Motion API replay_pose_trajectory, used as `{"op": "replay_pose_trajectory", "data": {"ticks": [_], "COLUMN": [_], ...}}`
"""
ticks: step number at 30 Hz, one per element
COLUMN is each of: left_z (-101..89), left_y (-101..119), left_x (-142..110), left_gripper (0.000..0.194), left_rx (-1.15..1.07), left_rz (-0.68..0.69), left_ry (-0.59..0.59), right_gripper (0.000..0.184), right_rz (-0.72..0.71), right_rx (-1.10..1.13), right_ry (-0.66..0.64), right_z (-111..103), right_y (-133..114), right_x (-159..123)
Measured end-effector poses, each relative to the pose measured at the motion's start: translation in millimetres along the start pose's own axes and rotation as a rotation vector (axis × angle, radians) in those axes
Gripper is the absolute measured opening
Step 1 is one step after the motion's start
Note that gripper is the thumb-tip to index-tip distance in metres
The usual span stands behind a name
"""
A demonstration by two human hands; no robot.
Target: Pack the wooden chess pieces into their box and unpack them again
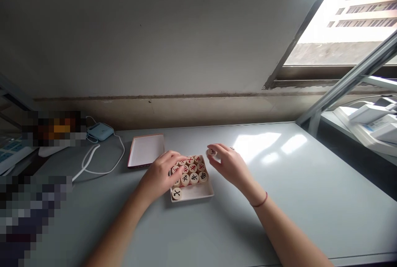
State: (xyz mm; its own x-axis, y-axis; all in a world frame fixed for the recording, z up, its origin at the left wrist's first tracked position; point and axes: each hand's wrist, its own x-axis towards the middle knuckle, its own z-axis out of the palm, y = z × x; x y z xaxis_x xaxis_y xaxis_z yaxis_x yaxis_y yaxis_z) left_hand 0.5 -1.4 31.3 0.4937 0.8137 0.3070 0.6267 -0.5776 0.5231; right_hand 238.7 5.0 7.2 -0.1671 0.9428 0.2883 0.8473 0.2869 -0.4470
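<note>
Some discs (192, 168) bear red characters; others black (none clearly legible).

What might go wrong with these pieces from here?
The round piece pinched in the right hand might slip and drop outside the open box. The left hand, over the box's left side, could nudge pieces. The lone front piece has bare space to its right, so a bump may shift it.

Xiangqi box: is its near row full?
No, one black-marked xiangqi piece sits at that row's left end, with bare box floor beside it.
</note>
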Motion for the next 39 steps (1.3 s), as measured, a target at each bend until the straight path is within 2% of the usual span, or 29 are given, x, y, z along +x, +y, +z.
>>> {"op": "replay_pose_trajectory", "data": {"ticks": [2, 4, 7, 11, 15, 17, 20, 23, 30, 39], "left_z": [9.4, 16.9, 21.0, 17.1, 8.7, 3.2, -3.2, -3.6, 2.6, 7.3], "left_y": [1.6, 3.5, 6.3, 8.6, 7.9, 7.0, 6.6, 7.8, 10.9, 8.5], "left_x": [-6.4, -11.8, -15.3, -15.2, -15.5, -15.6, -15.3, -15.7, -18.6, -21.3], "left_gripper": [0.039, 0.050, 0.034, 0.020, 0.032, 0.033, 0.017, 0.010, 0.007, 0.010], "left_rx": [-0.008, -0.024, -0.064, -0.093, 0.004, 0.036, 0.026, 0.016, 0.066, 0.105], "left_rz": [-0.011, 0.012, 0.087, 0.099, 0.078, 0.070, 0.082, 0.112, 0.110, 0.101], "left_ry": [0.037, 0.069, 0.085, 0.042, -0.093, -0.161, -0.241, -0.288, -0.318, -0.231], "right_gripper": [0.023, 0.026, 0.027, 0.027, 0.029, 0.029, 0.028, 0.027, 0.029, 0.023], "right_rz": [0.012, 0.040, 0.049, 0.030, 0.017, -0.010, -0.033, -0.030, -0.015, -0.047], "right_rx": [0.251, 0.483, 0.669, 0.670, 0.628, 0.607, 0.600, 0.602, 0.593, 0.624], "right_ry": [0.002, -0.086, -0.212, -0.281, -0.299, -0.299, -0.302, -0.271, -0.245, -0.361], "right_z": [-2.2, -3.4, -3.4, -3.7, -6.1, -7.0, -8.0, -10.1, -16.9, -17.8], "right_y": [-14.2, -29.2, -45.1, -49.3, -46.2, -44.6, -42.1, -39.2, -36.9, -37.1], "right_x": [-4.3, -9.6, -16.2, -18.5, -17.7, -17.6, -17.3, -16.2, -15.3, -16.1]}}
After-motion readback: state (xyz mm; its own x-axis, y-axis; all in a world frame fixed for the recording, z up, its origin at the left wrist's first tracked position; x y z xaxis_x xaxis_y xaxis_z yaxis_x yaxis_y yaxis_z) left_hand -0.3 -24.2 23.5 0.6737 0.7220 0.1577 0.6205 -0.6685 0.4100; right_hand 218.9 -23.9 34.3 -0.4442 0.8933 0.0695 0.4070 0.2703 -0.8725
